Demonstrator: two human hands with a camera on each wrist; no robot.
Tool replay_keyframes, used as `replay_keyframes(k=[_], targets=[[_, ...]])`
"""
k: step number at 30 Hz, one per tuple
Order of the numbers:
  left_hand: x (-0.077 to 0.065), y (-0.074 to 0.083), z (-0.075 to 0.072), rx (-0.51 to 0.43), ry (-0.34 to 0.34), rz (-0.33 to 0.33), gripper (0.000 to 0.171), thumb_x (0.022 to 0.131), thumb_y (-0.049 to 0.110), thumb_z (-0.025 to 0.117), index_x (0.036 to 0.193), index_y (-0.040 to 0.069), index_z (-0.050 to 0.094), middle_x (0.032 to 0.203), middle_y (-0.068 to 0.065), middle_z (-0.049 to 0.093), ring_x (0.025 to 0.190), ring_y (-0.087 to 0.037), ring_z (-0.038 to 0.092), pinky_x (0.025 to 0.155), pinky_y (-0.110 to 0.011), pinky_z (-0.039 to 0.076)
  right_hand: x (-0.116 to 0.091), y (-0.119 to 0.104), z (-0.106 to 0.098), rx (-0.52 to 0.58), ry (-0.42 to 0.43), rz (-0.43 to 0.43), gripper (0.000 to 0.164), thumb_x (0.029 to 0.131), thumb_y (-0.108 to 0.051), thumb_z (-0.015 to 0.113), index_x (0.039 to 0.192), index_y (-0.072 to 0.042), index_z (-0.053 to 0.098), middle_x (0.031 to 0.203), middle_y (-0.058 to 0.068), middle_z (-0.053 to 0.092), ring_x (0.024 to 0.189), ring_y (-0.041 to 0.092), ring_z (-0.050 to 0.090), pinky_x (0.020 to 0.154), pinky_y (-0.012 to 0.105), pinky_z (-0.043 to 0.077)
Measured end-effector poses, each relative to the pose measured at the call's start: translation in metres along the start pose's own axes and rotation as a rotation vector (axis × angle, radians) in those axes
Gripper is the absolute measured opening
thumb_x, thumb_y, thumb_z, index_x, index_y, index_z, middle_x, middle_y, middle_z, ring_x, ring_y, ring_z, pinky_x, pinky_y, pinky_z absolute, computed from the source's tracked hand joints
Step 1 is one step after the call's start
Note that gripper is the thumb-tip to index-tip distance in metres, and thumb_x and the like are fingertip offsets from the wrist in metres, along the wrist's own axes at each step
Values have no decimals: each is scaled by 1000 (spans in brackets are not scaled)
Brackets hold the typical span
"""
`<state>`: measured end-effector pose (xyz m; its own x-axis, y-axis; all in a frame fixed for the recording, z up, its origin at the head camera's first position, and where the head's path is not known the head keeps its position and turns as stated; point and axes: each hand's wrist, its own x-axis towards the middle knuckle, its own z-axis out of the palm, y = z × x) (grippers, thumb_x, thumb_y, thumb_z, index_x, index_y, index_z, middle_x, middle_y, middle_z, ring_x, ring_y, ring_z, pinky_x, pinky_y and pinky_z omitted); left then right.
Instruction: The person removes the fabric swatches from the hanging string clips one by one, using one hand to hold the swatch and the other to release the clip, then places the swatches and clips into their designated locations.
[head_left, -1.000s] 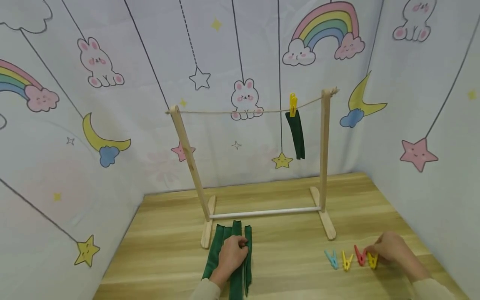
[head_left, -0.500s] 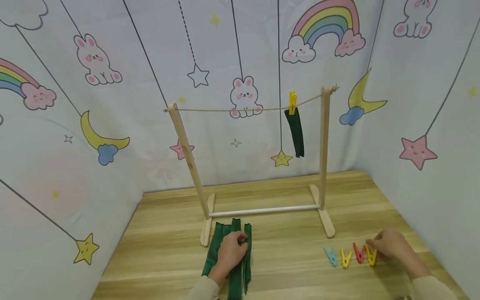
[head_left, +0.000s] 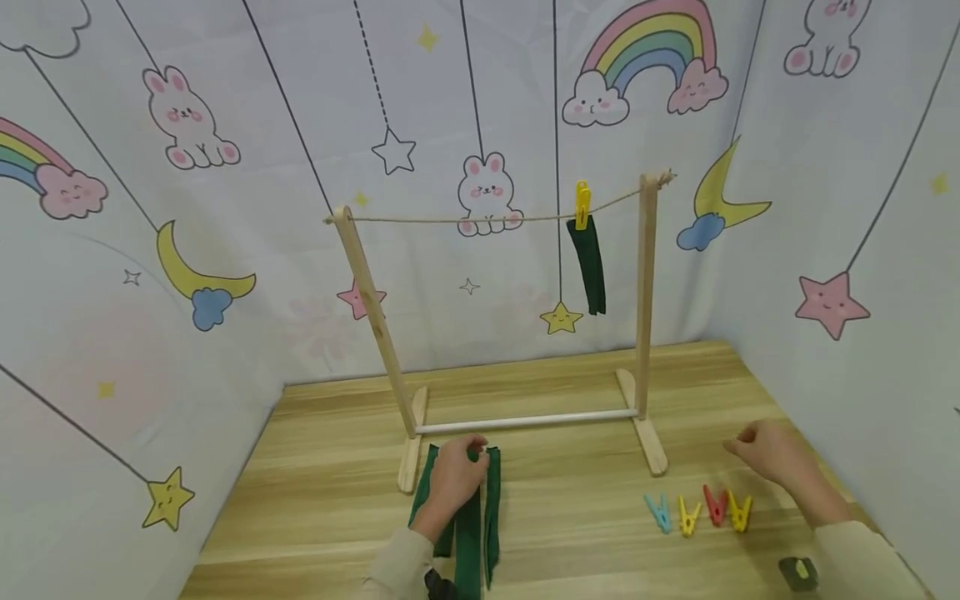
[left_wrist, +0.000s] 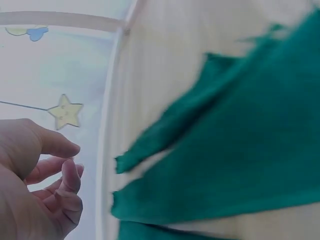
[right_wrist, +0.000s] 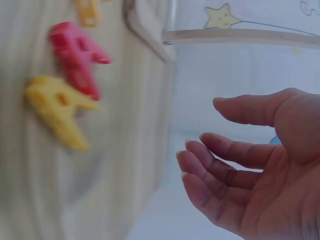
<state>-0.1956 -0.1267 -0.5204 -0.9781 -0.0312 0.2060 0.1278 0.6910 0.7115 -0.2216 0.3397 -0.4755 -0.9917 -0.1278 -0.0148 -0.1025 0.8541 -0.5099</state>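
Note:
Dark green cloth strips (head_left: pixel 468 550) lie side by side on the table. My left hand (head_left: pixel 453 477) is over their far ends, its fingers loosely bent. In the left wrist view, that hand (left_wrist: pixel 45 175) holds nothing, and the green cloth (left_wrist: pixel 225 170) spreads beside it. Beyond a row of clothespins, my right hand (head_left: pixel 772 454) is raised with relaxed fingers and nothing in them. From left to right the row has a blue clothespin (head_left: pixel 659 514), a yellow clothespin (head_left: pixel 688 518), a red clothespin (head_left: pixel 716 506) and another yellow clothespin (head_left: pixel 740 512).
A wooden drying rack (head_left: pixel 647 300) stands behind, with a string (head_left: pixel 420 220) tied between its posts. Near the right post, a yellow clothespin (head_left: pixel 582 206) holds a hanging green strip (head_left: pixel 590 271). A small dark object (head_left: pixel 798 573) shows beside the right sleeve. Printed curtains (head_left: pixel 480 333) surround the table.
My right hand has left the rightmost yellow clothespin and moved farther back. My left hand has slid forward along the cloth strips to their far ends.

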Motion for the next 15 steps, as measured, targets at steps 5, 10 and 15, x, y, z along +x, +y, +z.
replay_keyframes(k=[5,10,15], targets=[[22,14,-18,-18,47,64,20,92,6,69,111,2,72,102,-13,70,69,-18,64,52,-27,46,13,-29,-18,7,74,-49,34,93,-20,67,93,14,67,84,21,68,74,34,64,65,49,52],[43,32,-29,-56,77,78,24,94,9,66,118,3,70,109,-14,69,69,-17,65,52,-28,48,23,-52,-35,16,108,-65,38,94,-21,68,101,16,66,93,27,68,84,42,65,72,53,52],[54,46,-31,-81,86,90,27,96,9,66,121,4,69,114,-14,69,79,-23,69,58,-30,53,28,-68,-45,5,124,-89,39,95,-21,67,104,17,66,96,28,68,87,45,65,73,55,52]])
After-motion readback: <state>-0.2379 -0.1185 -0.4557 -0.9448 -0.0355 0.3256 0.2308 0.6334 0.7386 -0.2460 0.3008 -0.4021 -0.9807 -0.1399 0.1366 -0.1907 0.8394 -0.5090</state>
